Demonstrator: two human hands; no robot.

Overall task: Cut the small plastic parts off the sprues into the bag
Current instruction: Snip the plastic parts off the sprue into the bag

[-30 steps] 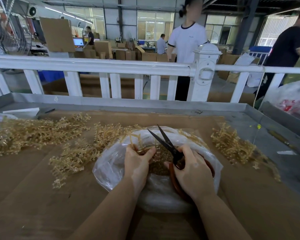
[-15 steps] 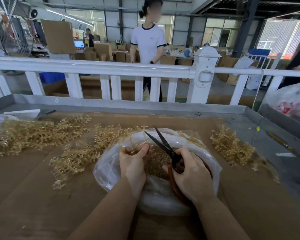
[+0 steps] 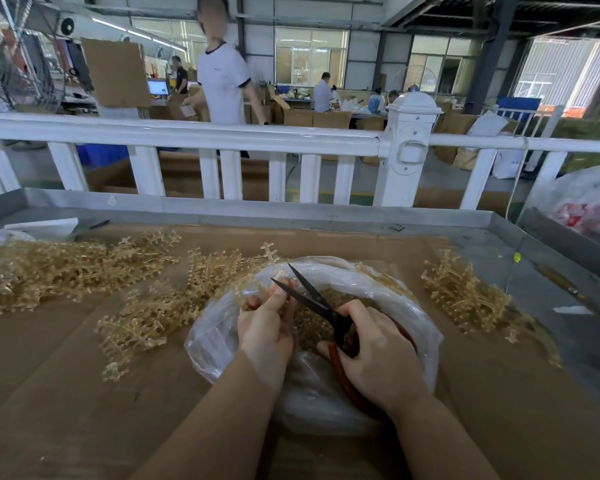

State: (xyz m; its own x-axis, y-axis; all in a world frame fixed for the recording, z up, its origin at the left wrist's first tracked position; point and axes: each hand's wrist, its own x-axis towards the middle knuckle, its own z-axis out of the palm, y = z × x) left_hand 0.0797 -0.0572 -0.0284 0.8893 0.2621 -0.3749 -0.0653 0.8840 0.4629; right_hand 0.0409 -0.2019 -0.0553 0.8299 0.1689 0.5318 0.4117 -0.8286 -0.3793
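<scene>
Now we see our left hand (image 3: 265,329) pinching a sprue (image 3: 272,259) over the open plastic bag (image 3: 406,306) on the bench (image 3: 66,393), while our right hand (image 3: 378,355) grips the red-handled scissors (image 3: 321,306), blades parted at the sprue. Cut parts (image 3: 312,327) lie inside the bag between our hands. More sprues (image 3: 66,268) are heaped to the left. The scissor handles are mostly hidden under our fingers.
</scene>
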